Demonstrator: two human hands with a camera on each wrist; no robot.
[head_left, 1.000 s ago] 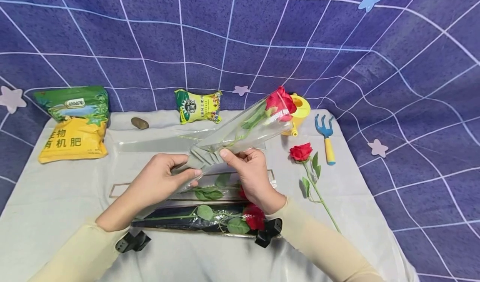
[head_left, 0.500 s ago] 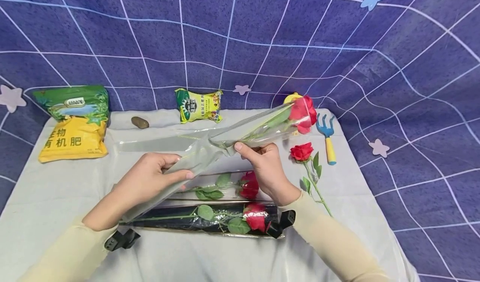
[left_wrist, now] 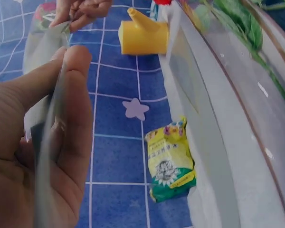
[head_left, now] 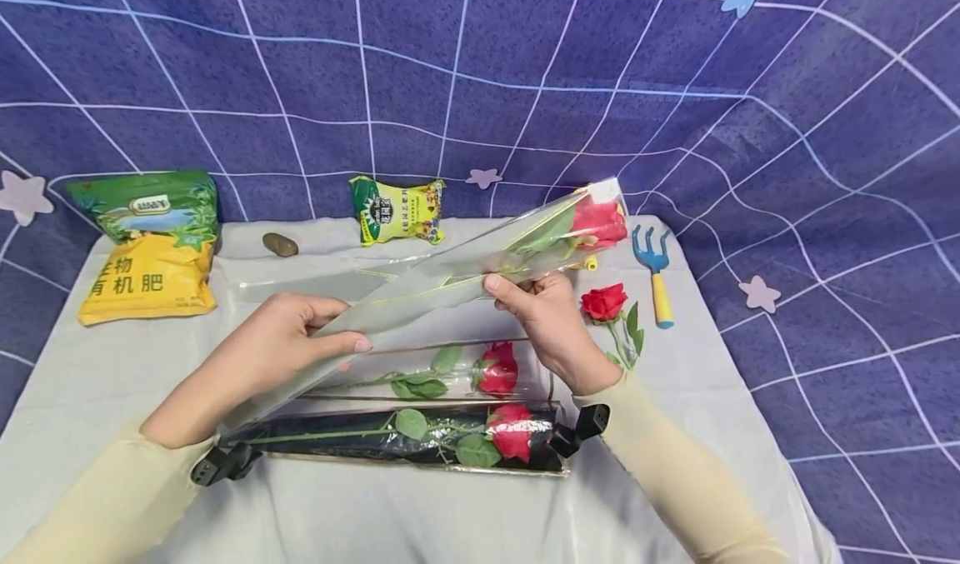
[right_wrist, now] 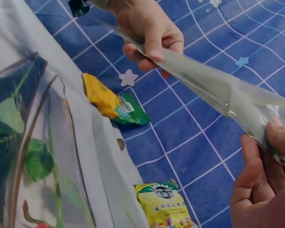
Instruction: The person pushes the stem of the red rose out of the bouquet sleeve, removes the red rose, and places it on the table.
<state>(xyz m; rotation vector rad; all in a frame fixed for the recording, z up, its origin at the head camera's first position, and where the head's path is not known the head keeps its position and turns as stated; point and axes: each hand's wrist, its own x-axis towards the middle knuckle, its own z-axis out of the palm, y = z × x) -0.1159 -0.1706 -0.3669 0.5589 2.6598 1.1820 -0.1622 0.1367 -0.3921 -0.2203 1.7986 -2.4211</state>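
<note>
A red rose (head_left: 597, 222) lies inside a long clear and grey flower sleeve (head_left: 420, 285), held slantwise above the table. My left hand (head_left: 277, 356) pinches the sleeve's lower left part between thumb and fingers. Farther up, below the bloom, my right hand (head_left: 551, 322) pinches its near edge with the thumb on top. In the right wrist view the sleeve (right_wrist: 213, 88) stretches between both hands. Beneath it lie two wrapped roses, one in a clear sleeve (head_left: 420, 386) and one in a black-backed sleeve (head_left: 337, 447).
A loose rose (head_left: 603, 303) and a blue hand fork (head_left: 651, 256) lie at the right. Behind the held bloom is a yellow watering can (left_wrist: 145, 38). Along the back are a yellow-green packet (head_left: 397, 212), a brown stone (head_left: 280, 245) and a large fertilizer bag (head_left: 150, 247). Another flat sleeve (head_left: 300, 289) lies behind.
The sleeve's gathered, creased middle has been drawn out flat. My hands have moved apart, the left leftward and the right rightward, and the bloom has shifted right.
</note>
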